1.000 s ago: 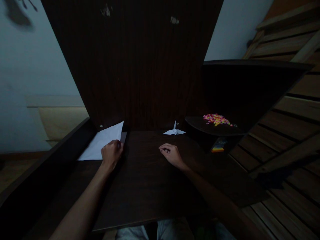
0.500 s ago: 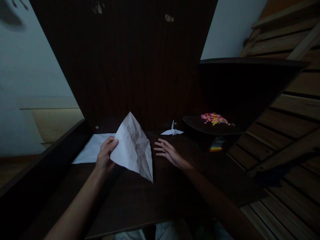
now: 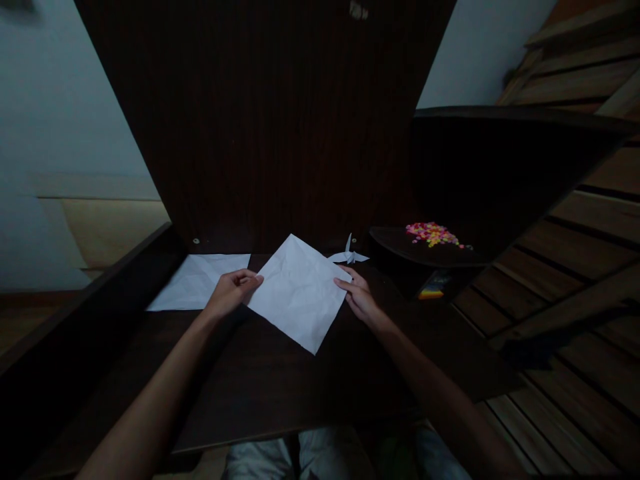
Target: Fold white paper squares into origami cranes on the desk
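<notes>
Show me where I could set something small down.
The desk looks bare between its front edge and the white sheet held by the left hand and right hand. Crowded: flat paper at back left, a paper bird behind the right hand, colourful bits on the side shelf.

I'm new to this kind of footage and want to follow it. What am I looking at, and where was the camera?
There is no machine here: a person works with two bare hands, seen through one camera worn on the head, looking forward and down. The left hand and right hand hold a creased white sheet by opposite corners. On the dark desk, more white paper lies to the left, and a folded paper bird sits just behind the right hand. On the right, small colourful pieces are heaped on a low shelf; it is too dim to say what they are.
</notes>
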The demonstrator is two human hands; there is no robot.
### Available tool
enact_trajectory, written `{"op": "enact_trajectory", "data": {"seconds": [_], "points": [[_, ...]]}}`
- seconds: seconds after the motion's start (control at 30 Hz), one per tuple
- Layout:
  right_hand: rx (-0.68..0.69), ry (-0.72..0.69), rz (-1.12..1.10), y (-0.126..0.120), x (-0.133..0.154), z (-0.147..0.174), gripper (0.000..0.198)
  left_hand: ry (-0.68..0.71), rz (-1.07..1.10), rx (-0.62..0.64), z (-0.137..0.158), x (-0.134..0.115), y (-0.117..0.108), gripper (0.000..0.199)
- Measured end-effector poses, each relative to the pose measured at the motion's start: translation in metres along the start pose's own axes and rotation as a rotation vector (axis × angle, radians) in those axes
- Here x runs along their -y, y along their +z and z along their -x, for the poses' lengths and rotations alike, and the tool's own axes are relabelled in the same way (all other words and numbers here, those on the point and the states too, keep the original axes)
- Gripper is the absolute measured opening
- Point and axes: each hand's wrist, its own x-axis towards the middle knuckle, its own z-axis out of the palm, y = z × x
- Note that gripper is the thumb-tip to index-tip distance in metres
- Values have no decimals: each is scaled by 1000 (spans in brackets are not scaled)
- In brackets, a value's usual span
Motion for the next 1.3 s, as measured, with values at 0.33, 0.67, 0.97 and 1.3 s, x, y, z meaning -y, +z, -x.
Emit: {"op": "enact_trajectory", "data": {"seconds": [0.33, 0.67, 0.97, 1.3], "points": [[-72, -8, -13, -10, 6, 3, 55, -7, -12, -23, 2, -1, 4, 50], [10, -154, 215, -22, 13, 1, 32, 69, -92, -13, -5, 6, -9, 46], [10, -281, 464, -26, 32, 3, 37, 213, -313, 22, 3, -11, -14, 51], [29, -577, 447, -21, 46, 7, 19, 358, -428, 121, 0, -8, -23, 45]]}}
